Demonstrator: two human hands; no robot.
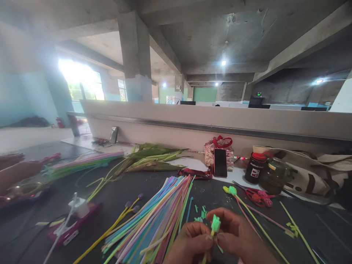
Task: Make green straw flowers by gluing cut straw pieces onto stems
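Both my hands meet at the bottom middle, around a small craft flower (pixel 216 223) with a bright green head on a thin yellowish stem. My left hand (pixel 195 238) pinches the stem just below the head. The fingers of my right hand (pixel 236 234) close on the flower's base from the other side, where a thin green strip hangs down. Just behind lie short cut green pieces (pixel 202 213). A big bundle of long, thin pastel stems (pixel 156 220) spreads to the left of my hands; whether they are straws or pipe cleaners I cannot tell.
Right of my hands lie a green-and-yellow flower (pixel 232 190), red-handled scissors (pixel 254 197) and pink flowers (pixel 265 199). Behind stand a phone (pixel 220 163), a red-lidded jar (pixel 255 168) and a canvas bag (pixel 310 172). Corn husks (pixel 151 157) lie further back; another person's arm (pixel 22 172) reaches in at left.
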